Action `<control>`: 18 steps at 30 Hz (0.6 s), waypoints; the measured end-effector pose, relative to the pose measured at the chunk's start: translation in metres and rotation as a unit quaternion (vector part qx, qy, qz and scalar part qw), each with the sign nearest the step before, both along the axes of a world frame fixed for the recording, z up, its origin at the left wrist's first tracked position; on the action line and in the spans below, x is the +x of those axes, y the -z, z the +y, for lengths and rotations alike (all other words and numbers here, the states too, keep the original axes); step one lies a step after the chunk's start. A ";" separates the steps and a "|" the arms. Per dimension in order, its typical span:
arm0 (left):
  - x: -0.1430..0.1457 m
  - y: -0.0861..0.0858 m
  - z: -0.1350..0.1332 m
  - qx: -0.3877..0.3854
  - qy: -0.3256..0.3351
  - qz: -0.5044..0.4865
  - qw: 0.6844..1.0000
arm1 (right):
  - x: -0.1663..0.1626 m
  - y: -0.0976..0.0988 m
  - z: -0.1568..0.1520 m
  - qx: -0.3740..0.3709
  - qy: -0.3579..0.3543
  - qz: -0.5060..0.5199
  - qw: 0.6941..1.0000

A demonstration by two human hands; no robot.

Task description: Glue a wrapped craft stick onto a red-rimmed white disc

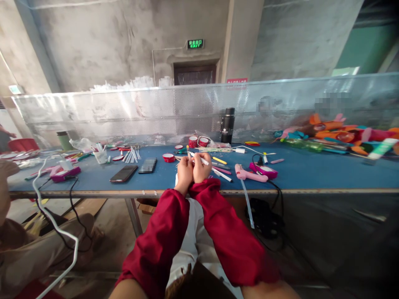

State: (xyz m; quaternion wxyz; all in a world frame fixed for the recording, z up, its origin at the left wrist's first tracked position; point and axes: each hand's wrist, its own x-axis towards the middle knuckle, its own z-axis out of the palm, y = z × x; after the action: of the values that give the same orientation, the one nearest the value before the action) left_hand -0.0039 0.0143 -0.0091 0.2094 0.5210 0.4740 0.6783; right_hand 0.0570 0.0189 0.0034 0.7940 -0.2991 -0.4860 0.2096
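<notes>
Both my hands are raised together over the front edge of the blue table, in dark red sleeves. My left hand is closed round a thin stick with a yellow-orange tip that points up. My right hand is closed on a white stick that slants to the right. The two hands touch each other. Loose sticks in white, pink and yellow lie on the table just right of my hands.
A pink glue gun with a cable lies right of my hands. Two phones lie to the left, red tape rolls and a black flask behind. Colourful toys pile at the far right. Another person sits at the left edge.
</notes>
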 end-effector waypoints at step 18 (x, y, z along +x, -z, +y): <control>-0.001 0.002 0.002 0.005 -0.001 0.005 1.000 | 0.000 0.001 0.001 -0.010 0.012 0.001 1.000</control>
State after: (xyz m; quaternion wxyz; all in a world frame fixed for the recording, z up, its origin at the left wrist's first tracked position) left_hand -0.0050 0.0165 -0.0106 0.2035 0.5247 0.4720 0.6786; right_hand 0.0570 0.0200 0.0027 0.7939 -0.3126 -0.4797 0.2048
